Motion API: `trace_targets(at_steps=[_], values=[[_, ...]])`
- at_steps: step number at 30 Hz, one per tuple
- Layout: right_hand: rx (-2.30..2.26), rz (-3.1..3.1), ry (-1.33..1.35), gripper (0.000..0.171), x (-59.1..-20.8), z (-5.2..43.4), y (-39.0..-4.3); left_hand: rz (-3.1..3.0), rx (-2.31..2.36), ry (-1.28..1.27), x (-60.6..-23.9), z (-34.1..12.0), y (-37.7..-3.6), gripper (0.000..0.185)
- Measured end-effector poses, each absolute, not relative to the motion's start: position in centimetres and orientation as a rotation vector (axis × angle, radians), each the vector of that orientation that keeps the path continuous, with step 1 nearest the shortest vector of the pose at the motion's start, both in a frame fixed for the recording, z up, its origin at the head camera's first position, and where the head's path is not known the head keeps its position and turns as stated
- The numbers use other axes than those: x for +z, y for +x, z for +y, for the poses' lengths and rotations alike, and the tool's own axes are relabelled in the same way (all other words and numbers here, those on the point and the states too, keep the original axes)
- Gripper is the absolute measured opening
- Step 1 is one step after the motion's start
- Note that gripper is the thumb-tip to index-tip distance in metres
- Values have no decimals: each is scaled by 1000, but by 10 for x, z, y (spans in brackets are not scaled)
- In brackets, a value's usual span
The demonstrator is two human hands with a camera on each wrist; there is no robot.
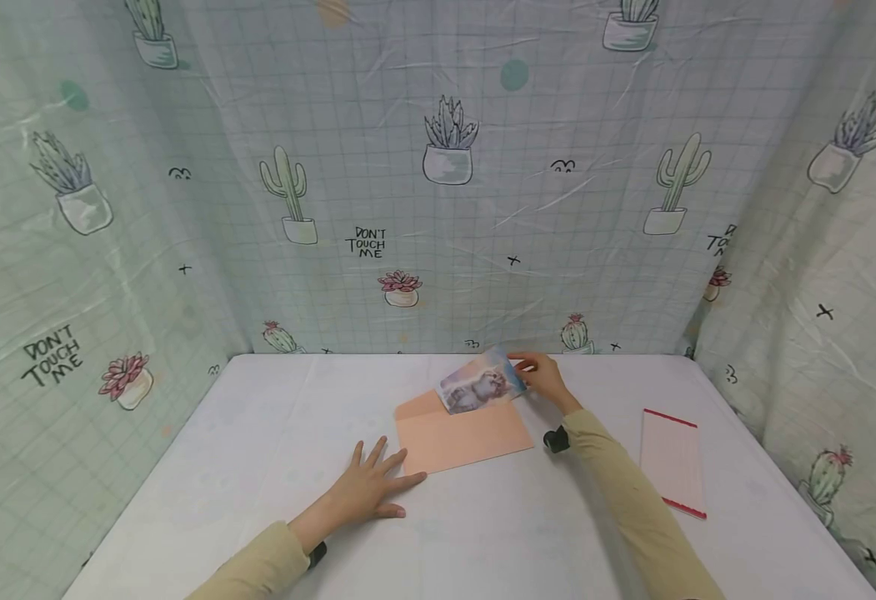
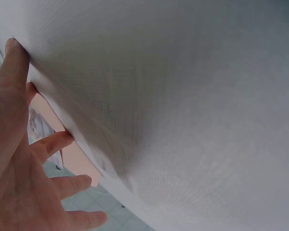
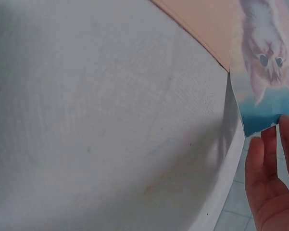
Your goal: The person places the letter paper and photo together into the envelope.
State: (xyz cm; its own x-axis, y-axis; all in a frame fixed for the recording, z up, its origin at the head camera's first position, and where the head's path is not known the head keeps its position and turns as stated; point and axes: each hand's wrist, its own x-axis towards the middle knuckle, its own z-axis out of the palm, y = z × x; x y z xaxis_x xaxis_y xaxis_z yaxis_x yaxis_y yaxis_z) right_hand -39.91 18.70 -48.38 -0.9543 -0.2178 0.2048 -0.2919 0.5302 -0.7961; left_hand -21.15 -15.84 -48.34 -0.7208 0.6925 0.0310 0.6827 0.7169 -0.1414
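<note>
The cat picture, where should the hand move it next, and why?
Probably slide the cat picture further down into the peach envelope. The right hand pinches its far corner, its lower edge seems already tucked in the opening, and the left hand presses flat at the envelope's near corner, steadying it.

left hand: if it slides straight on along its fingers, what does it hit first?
Probably the envelope. The left hand lies flat on the table, fingers aimed up and right, tips at the envelope's near left corner or already touching it; contact is hard to judge. Beyond lies the card, pinched by the right hand.
</note>
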Motion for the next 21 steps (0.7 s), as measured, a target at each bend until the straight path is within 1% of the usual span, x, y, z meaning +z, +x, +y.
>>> trace_targets(at_steps=[9,13,21], values=[[1461,-2751,411,35,-484,183,-397,-2869,182,-1135,-482,-159,-212,58],[1461,-2787,444,36,-482,177,-394,-2887,168,-1130,-482,-159,-211,58],[1401,-2815,523,33,-484,161,-392,-2906,153,-1129,-481,-159,-211,58]])
